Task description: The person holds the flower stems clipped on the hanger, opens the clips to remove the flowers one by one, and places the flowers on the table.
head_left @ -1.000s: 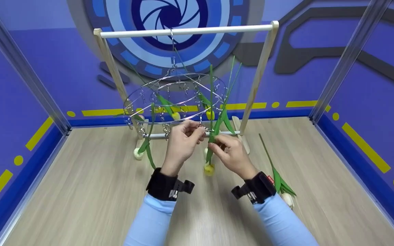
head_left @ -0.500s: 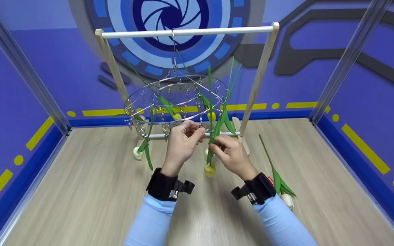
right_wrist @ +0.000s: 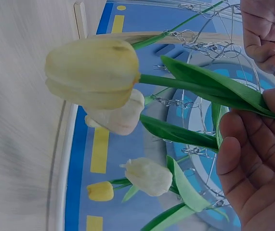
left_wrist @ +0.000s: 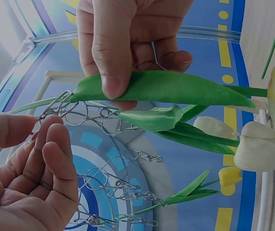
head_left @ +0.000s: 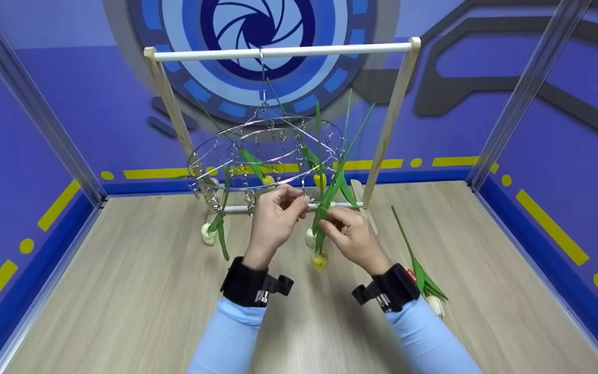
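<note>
Tulip (right_wrist: 93, 73) | bloom down | between left hand (head_left: 276, 213) pinching clip (left_wrist: 55, 104) and right hand (head_left: 352, 236) gripping it

The head view looks forward and down from above the worktop (head_left: 148, 311) toward its far edge. Both wrist views, close-range and sideways, face that edge and share the lowest yellow tulip (right_wrist: 91, 72).

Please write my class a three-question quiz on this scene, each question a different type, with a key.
1. Multiple choice: what does the right hand hold?
A) the white bar
B) a yellow tulip
C) the wooden rack

2. True or false: the flower lying on the table is red.

3. Fill in: the left hand pinches a metal ____ below the round hanger.

Key: 1 B; 2 false, it is white; 3 clip.
</note>
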The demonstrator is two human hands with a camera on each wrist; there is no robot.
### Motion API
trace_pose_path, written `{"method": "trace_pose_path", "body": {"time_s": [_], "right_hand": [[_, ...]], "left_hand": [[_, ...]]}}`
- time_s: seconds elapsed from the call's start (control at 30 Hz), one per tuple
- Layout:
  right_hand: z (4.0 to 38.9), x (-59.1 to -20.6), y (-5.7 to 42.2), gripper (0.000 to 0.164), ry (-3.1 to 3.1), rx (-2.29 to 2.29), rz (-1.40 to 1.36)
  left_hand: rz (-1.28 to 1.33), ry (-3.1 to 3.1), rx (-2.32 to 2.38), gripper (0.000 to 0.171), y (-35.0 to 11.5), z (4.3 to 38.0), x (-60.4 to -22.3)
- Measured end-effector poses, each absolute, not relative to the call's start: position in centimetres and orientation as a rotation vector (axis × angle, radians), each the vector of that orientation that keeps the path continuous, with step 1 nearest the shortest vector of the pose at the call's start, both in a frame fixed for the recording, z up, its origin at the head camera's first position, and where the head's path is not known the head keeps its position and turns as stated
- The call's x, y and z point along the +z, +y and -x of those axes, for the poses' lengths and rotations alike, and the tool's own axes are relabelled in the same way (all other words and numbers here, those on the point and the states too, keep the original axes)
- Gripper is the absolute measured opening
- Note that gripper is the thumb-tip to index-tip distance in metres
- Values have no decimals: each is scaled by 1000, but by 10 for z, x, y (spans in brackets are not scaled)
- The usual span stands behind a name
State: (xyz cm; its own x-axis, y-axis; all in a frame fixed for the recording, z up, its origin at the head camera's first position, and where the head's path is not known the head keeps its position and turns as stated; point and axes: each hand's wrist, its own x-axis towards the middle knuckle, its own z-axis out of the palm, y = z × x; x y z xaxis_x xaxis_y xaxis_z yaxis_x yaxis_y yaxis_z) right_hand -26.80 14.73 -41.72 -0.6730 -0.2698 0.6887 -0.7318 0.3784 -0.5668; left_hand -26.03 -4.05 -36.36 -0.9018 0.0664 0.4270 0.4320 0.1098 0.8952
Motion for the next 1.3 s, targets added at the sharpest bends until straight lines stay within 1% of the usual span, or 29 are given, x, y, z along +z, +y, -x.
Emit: {"method": "trace_pose_path", "body": {"time_s": [0.8,1.3], "right_hand": [[267,-419,151,4,-2173,1227,-864],[267,-420,153,6,-2177,1230,-870]], "left_hand": [[517,-2113,-1743,9,-40,259,-362],[511,-2164,-1651,11,-40,259,-361]]}}
